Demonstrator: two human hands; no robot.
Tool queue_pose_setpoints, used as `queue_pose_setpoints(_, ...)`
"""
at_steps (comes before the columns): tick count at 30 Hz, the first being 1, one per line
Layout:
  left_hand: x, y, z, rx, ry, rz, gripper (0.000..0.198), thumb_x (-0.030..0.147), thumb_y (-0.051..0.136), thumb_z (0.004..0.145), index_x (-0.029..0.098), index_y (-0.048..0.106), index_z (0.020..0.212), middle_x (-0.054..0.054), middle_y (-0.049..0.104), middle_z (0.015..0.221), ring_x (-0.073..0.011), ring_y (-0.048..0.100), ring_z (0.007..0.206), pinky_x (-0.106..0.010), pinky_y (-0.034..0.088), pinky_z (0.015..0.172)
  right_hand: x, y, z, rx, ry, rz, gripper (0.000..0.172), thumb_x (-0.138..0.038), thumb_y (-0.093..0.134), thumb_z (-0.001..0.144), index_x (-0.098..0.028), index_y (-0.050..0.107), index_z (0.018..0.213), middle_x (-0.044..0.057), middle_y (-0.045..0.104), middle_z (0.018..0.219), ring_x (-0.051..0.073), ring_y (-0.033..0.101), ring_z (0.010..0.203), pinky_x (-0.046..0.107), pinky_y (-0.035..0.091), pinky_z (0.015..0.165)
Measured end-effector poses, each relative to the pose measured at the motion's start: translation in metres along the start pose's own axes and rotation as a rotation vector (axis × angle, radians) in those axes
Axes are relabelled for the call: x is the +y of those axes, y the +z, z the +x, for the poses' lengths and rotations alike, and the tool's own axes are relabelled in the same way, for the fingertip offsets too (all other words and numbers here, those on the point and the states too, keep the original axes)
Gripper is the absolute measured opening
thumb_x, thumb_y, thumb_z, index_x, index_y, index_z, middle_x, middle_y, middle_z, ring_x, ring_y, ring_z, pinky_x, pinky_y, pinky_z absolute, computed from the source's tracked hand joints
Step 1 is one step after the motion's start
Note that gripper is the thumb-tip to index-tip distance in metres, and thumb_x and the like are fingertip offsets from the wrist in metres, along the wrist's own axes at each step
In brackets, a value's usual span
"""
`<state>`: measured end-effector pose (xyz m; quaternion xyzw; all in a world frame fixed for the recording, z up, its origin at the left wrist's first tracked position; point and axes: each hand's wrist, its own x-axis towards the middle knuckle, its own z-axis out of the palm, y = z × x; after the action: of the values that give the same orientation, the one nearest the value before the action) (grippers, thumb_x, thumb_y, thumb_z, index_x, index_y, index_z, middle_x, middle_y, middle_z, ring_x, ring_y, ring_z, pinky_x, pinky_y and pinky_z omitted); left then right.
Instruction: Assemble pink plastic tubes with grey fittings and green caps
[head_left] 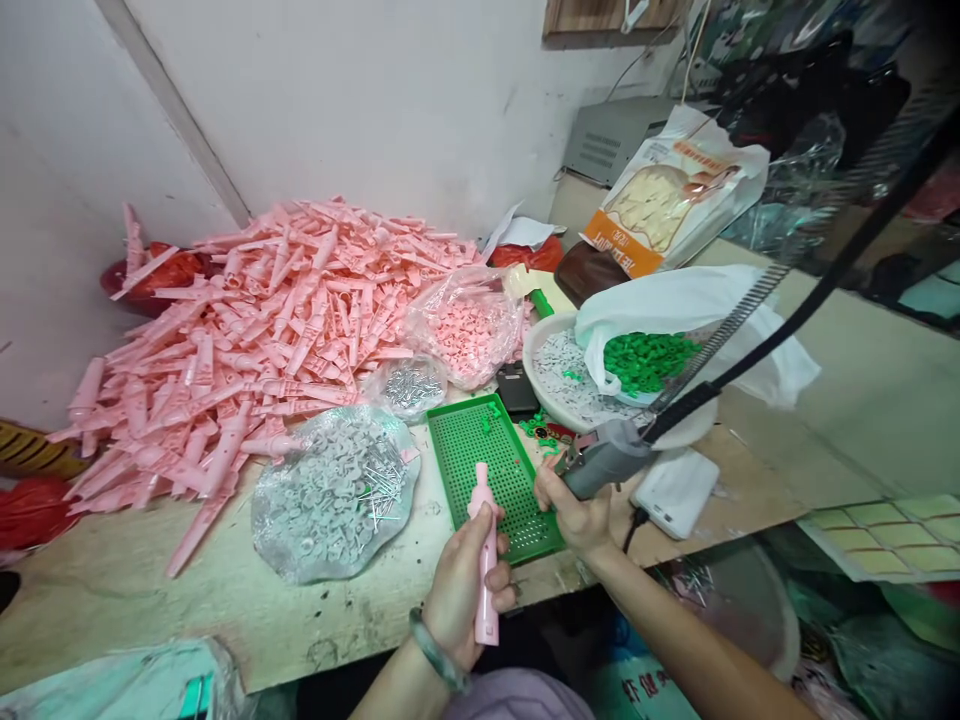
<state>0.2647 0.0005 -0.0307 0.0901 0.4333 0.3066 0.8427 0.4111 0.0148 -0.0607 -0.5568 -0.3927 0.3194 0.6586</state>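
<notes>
From the head cam, the left hand [459, 590] is curled tight around the middle of a pink plastic tube [486, 625], which stands upright at about 6 o'clock, just over the near edge of a green perforated tray [469, 430]. It looks like light, stiff moulded plastic, maybe a bit slick, so I'd grab it by the fat barrel like that person's doing, not by the skinny tip. It's smooth, pale pink, and narrows toward the top. The right hand [574, 512] is partly closed and seems to have hold of a grey corded tool [607, 458], though I can't see the full grip. Around 10 o'clock there's a huge heap of pink plastic parts [262, 340] on the surface [225, 620], and a clear bag of grey pieces and nails [334, 495] sits at 8 o'clock. A white bowl with green pieces [645, 362] is up at 2 o'clock.
</notes>
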Motion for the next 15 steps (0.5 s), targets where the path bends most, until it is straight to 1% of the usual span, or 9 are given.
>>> queue_pose_setpoints(2, -0.001, 0.000, 0.001, -0.006, 0.009, -0.011, 0.043, 0.051, 0.067, 0.081, 0.016, 0.053, 0.101, 0.006, 0.047, 0.068, 0.0009, 0.029, 0.038, -0.012, 0.020, 0.035, 0.002, 0.001, -0.001, -0.005, -0.008, 0.018, 0.034, -0.049, 0.068, 0.076, -0.023, 0.048, 0.070, -0.007, 0.044, 0.048, 0.011, 0.042, 0.038, 0.026, 0.036, 0.039)
queue_pose_setpoints(5, -0.001, 0.000, 0.002, -0.024, -0.002, -0.052, 0.046, 0.060, 0.059, 0.083, 0.017, 0.052, 0.100, 0.006, 0.047, 0.068, 0.0006, 0.029, 0.037, -0.012, 0.021, 0.035, 0.001, 0.002, -0.001, -0.019, -0.021, 0.039, 0.036, -0.052, 0.068, 0.075, -0.023, 0.046, 0.069, -0.007, 0.044, 0.050, 0.010, 0.041, 0.038, 0.026, 0.034, 0.038)
queue_pose_setpoints(8, -0.003, 0.001, 0.004, 0.008, 0.024, -0.029, 0.049, 0.064, 0.054, 0.083, 0.018, 0.052, 0.098, 0.005, 0.048, 0.068, -0.0001, 0.029, 0.037, -0.013, 0.021, 0.034, -0.007, 0.002, 0.002, -0.036, -0.029, 0.055, 0.037, -0.051, 0.069, 0.075, -0.023, 0.046, 0.066, -0.007, 0.044, 0.050, 0.010, 0.041, 0.038, 0.025, 0.034, 0.038)
queue_pose_setpoints(10, -0.006, 0.002, 0.005, 0.052, 0.078, 0.022, 0.051, 0.066, 0.057, 0.080, 0.018, 0.052, 0.097, 0.005, 0.049, 0.069, -0.0006, 0.030, 0.038, -0.014, 0.022, 0.035, -0.022, 0.003, 0.002, -0.055, -0.038, 0.082, 0.039, -0.051, 0.067, 0.077, -0.023, 0.043, 0.064, -0.007, 0.042, 0.047, 0.010, 0.040, 0.037, 0.025, 0.033, 0.038)
queue_pose_setpoints(12, -0.009, 0.004, 0.005, 0.084, 0.127, 0.053, 0.057, 0.070, 0.059, 0.075, 0.018, 0.052, 0.095, 0.005, 0.049, 0.070, -0.0014, 0.031, 0.039, -0.015, 0.022, 0.035, -0.042, 0.006, -0.002, -0.093, -0.060, 0.169, 0.040, -0.049, 0.064, 0.081, -0.024, 0.040, 0.063, -0.008, 0.038, 0.046, 0.009, 0.039, 0.037, 0.024, 0.032, 0.038)
queue_pose_setpoints(15, -0.013, 0.009, 0.003, 0.085, 0.157, 0.062, 0.061, 0.077, 0.055, 0.071, 0.019, 0.051, 0.089, 0.006, 0.045, 0.064, -0.0032, 0.029, 0.039, -0.018, 0.022, 0.037, -0.074, 0.015, -0.016, -0.206, -0.112, 0.347, 0.034, -0.040, 0.062, 0.087, -0.023, 0.043, 0.065, -0.008, 0.040, 0.047, 0.010, 0.039, 0.038, 0.023, 0.033, 0.039)
